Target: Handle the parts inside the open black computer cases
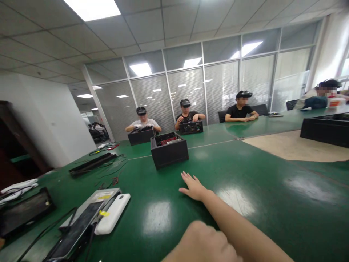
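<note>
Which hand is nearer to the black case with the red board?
Right. The right hand lies flat on the table, short of the case; the blurred left hand is farther back, by the bottom edge.

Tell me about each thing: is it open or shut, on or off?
right hand, open, flat on the green table
left hand, blurred, cannot tell
black computer case, lid off, upright, apart from the right hand
white device, lying flat beside the silver drive
ceiling light, on
</note>
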A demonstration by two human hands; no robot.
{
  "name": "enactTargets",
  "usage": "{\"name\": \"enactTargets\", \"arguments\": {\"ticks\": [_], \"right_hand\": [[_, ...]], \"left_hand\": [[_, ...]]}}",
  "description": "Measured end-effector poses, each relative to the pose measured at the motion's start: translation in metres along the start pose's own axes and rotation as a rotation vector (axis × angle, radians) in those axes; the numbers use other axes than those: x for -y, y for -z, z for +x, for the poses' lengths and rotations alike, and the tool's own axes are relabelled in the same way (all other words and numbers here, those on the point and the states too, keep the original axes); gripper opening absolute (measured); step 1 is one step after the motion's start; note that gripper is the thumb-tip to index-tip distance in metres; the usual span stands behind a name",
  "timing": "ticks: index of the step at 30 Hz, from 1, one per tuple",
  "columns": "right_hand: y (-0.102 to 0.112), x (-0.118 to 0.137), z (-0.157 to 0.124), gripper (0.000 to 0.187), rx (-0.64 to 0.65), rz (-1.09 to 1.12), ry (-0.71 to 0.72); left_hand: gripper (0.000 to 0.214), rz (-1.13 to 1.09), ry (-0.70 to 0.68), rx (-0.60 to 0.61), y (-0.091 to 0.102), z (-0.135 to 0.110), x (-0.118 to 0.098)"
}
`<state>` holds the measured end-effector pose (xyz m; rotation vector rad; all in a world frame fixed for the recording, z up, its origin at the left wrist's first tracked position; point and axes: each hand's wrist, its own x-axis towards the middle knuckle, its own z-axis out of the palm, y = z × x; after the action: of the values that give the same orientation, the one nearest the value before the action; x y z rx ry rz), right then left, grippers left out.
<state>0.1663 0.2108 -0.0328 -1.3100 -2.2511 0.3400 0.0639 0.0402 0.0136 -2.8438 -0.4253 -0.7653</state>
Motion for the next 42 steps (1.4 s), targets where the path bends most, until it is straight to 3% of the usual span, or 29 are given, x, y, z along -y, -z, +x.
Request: {"name": "enactTargets", "arguments": {"ticks": [3,6,8,10,13,18,24,30,42], "right_hand": [[-0.009,-0.013,-0.006,0.056,-0.086,0.047,-0.004],[0.002,-0.031,-0.018,0.043,-0.151,0.087,-0.049],[0.015,-0.045,-0.029,0.039,-0.165,0.110,-0.073],[0.030,-0.057,-0.047,0.035,-0.160,0.122,-0.071],[0.051,-0.069,-0.083,0.031,-0.145,0.132,-0.067],[0.072,-0.072,-0.123,0.031,-0.084,0.195,-0.117],[0.071,-0.061,-0.120,0.029,0.002,0.204,-0.081],[0.064,-0.067,-0.118,0.028,0.053,0.217,-0.081],[0.058,-0.074,-0.116,0.026,0.070,0.257,-0.096]], "left_hand": [[0.027,0.022,0.349,0.034,-0.028,-0.005,0.066],[0.038,-0.077,0.803,-0.001,-0.048,-0.039,0.126],[0.042,-0.186,0.908,0.021,-0.055,-0.061,0.153],[0.044,-0.197,0.939,-0.036,-0.056,-0.076,0.168],[0.045,-0.136,0.977,-0.071,-0.051,-0.083,0.176],[0.047,-0.135,1.040,0.101,-0.050,-0.083,0.178],[0.031,-0.005,1.034,0.220,-0.046,-0.083,0.174],[0.032,0.117,1.109,0.324,-0.044,-0.091,0.174],[0.032,0.082,1.065,0.323,-0.053,-0.088,0.180]]}}
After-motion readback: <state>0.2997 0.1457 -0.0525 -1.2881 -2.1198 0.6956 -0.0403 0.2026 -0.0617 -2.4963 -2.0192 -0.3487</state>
